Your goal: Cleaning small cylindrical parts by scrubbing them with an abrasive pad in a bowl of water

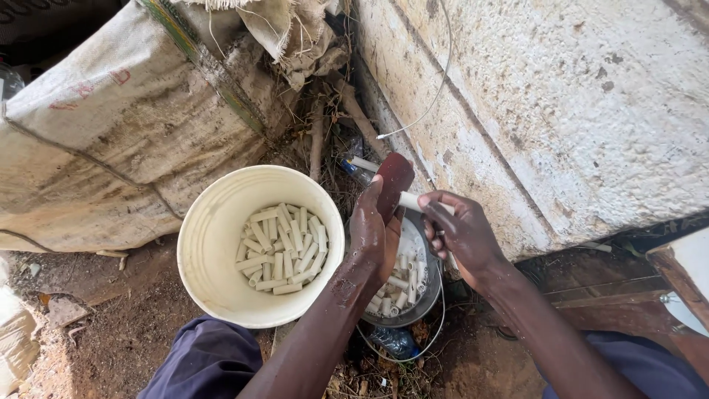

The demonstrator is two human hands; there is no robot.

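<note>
While our right hand pinches a white tube over the metal bowl, our left hand grips a dark blade against it; likely mid-cut. Next: steady pressure, fingers clear. Cut pieces fill the white bucket left.

The wall blocks the right side. A big sack blocks the far left. The white bucket is open on top, and bare dirt lies near left.
</note>
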